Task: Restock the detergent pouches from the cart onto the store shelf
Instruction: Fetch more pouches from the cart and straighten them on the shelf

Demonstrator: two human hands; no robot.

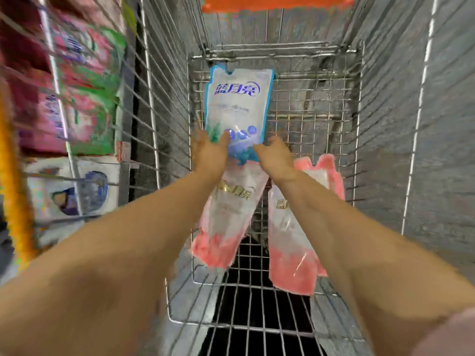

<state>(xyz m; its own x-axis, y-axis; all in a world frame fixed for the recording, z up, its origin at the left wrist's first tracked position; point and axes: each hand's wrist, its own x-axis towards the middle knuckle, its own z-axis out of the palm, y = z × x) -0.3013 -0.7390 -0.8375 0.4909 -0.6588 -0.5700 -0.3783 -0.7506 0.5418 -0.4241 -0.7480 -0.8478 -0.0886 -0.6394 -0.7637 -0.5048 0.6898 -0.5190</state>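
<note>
Starting at the far left, a blurred yellow strip [12, 176] is seen. Beside it, a shelf [127, 163] is viewed through the left wire wall of the cart [321, 104]. Pink-green packs [84, 80] are stacked on top and white packs [77, 191] sit below. All shelf stock is motion-blurred, so labels cannot be read.

Both bare forearms are stretched forward and down into the cart.

The left hand [209, 152] is closed on the lower left corner of the blue pouch [237, 104]. The thumb is laid over the front and the fingers are hidden behind. The blue pouch is held upright inside the cart, near the far wire wall, top edge up and printed face toward the camera. It is not on the shelf.

An orange bar [275, 3] is seen at the top edge, above the far end of the cart.

The right hand [276, 158] is closed on the pouch's lower right corner, thumb on the front. The finger detail is blurred.

Under the hands, a pink pouch [226, 222] is lying tilted on the cart floor, pink bottom toward the camera. To its right, a second pink pouch [293, 247] is lying partly under the right forearm. Pink edges show behind it, and whether another pouch lies there cannot be told.
</note>
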